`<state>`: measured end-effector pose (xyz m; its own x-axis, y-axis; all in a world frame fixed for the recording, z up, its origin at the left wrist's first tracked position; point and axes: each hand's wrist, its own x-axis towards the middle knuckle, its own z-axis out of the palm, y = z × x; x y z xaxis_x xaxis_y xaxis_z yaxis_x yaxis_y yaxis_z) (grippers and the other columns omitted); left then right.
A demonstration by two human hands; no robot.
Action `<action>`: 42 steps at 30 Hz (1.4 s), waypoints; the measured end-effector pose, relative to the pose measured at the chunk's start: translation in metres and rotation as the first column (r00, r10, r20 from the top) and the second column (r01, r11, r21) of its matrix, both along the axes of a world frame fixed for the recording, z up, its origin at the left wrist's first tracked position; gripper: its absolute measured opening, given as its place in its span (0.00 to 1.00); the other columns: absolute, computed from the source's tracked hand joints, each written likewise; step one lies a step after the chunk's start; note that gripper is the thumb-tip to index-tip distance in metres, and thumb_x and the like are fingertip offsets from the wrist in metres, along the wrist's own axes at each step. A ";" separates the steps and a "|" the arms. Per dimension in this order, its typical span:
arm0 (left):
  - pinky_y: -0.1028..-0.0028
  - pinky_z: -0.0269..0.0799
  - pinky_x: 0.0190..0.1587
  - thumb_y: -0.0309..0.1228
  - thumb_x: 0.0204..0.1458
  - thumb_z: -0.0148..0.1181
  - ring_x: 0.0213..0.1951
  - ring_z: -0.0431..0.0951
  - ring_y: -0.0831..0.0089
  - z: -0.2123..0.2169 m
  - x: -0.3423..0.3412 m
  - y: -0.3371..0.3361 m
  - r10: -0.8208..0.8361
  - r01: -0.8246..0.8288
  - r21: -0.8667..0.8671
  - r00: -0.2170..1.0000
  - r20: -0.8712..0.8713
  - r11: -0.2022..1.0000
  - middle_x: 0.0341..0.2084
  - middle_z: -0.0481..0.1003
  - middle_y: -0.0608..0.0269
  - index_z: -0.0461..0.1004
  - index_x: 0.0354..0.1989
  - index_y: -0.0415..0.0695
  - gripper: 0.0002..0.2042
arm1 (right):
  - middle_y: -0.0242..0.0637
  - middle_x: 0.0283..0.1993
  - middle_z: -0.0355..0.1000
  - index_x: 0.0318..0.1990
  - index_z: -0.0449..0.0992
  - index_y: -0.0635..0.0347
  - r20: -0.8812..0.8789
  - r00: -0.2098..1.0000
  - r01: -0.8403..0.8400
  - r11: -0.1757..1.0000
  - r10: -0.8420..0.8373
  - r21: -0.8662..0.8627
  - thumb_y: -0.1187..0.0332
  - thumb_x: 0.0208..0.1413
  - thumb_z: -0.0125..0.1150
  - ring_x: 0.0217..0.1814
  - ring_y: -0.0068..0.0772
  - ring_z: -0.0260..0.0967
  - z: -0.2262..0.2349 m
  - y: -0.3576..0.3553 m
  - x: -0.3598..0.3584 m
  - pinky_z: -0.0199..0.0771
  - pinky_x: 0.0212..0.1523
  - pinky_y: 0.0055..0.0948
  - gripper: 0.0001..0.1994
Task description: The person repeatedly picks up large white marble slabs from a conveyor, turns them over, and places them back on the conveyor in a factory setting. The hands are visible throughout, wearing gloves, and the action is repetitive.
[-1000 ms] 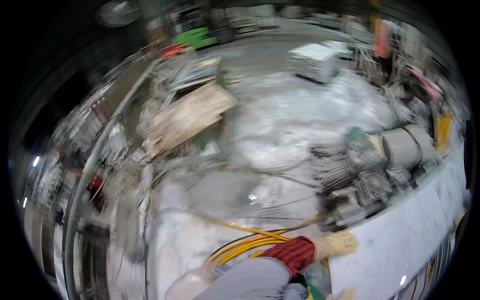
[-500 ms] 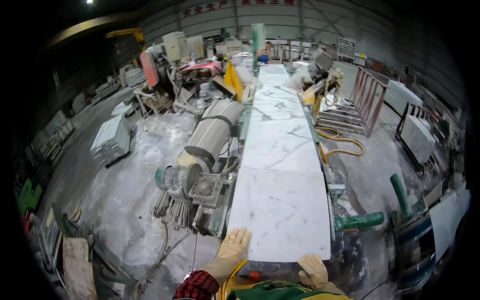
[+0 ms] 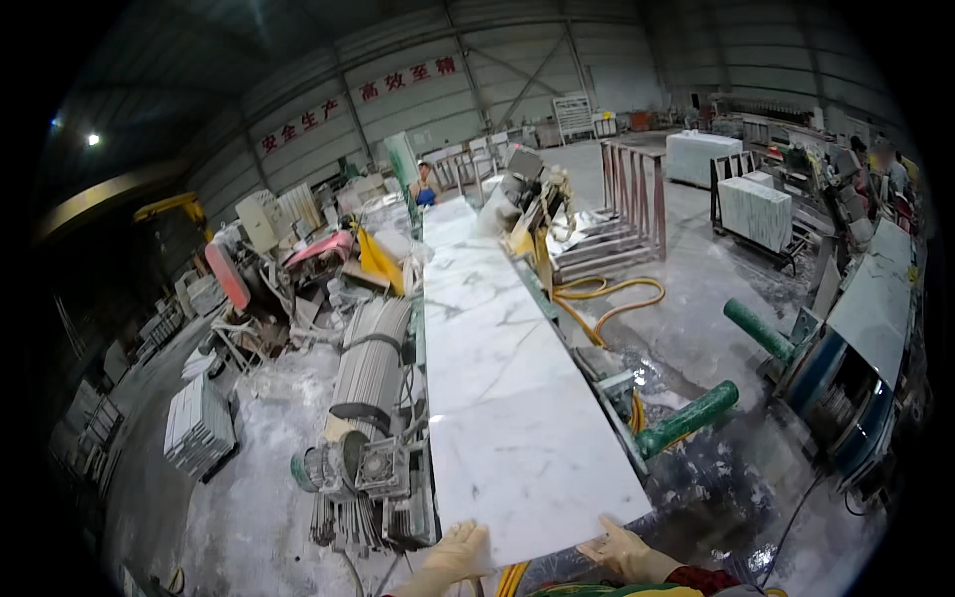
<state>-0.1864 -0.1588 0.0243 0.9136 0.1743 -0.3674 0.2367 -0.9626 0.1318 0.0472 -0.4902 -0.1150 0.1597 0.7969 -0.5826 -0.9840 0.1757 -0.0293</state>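
A white marble slab (image 3: 527, 478) with grey veining lies at the near end of a long conveyor line, close against the slab ahead of it. My left hand (image 3: 460, 550), in a pale cream glove, grips its near left corner, the fingers close together. At the near edge, toward the right corner, my gloved right hand (image 3: 627, 552) takes hold with the thumb raised by the top face. Part of its fingers is hidden at the edge. More veined slabs (image 3: 487, 298) run on in a row along the line.
Left of the line stand a motor with a gearbox (image 3: 383, 468) and a grey ribbed roller (image 3: 373, 358). Green rollers (image 3: 686, 418) jut out at right, near a yellow hose (image 3: 622, 297). Farther off are a slab rack (image 3: 637, 204), stacked slabs (image 3: 199, 428) and a person (image 3: 425, 187).
The view has swung right and up. My right hand has come in to the slab's near edge, thumb now at the top face. My left hand stays by the near left corner.
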 end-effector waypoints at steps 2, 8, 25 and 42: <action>0.52 0.62 0.81 0.44 0.52 0.80 0.77 0.66 0.39 0.002 -0.010 0.050 -0.010 0.005 -0.234 1.000 -0.024 0.972 0.79 0.65 0.43 0.58 0.83 0.45 0.51 | 0.51 0.81 0.62 0.81 0.59 0.55 0.279 0.960 0.080 0.955 0.004 -0.286 0.57 0.83 0.53 0.82 0.53 0.64 0.051 0.017 -0.008 0.81 0.74 0.58 0.27; 0.66 0.82 0.39 0.31 0.60 0.74 0.38 0.85 0.66 0.082 0.011 0.175 0.881 -0.413 -0.823 0.428 0.202 0.389 0.38 0.84 0.53 0.66 0.74 0.34 0.36 | 0.51 0.76 0.67 0.80 0.60 0.56 0.286 0.957 0.108 0.974 -0.048 -0.198 0.54 0.82 0.54 0.75 0.57 0.72 0.023 0.014 -0.005 0.87 0.68 0.61 0.28; 0.61 0.82 0.41 0.34 0.62 0.67 0.36 0.87 0.64 0.177 0.132 -0.060 -0.509 0.546 -0.057 0.734 -0.449 0.836 0.40 0.88 0.60 0.80 0.70 0.56 0.25 | 0.50 0.48 0.80 0.68 0.70 0.69 0.666 0.741 0.150 0.944 0.090 -0.294 0.49 0.79 0.62 0.40 0.41 0.81 0.008 -0.007 -0.020 0.86 0.36 0.40 0.28; 0.56 0.78 0.66 0.51 0.69 0.64 0.58 0.86 0.49 0.067 0.100 0.056 0.266 -0.093 -0.462 0.908 0.324 0.882 0.58 0.86 0.46 0.64 0.83 0.51 0.37 | 0.67 0.52 0.81 0.69 0.68 0.75 0.399 0.912 0.086 0.906 0.096 -0.414 0.54 0.77 0.66 0.45 0.60 0.86 -0.001 -0.011 -0.013 0.94 0.45 0.55 0.31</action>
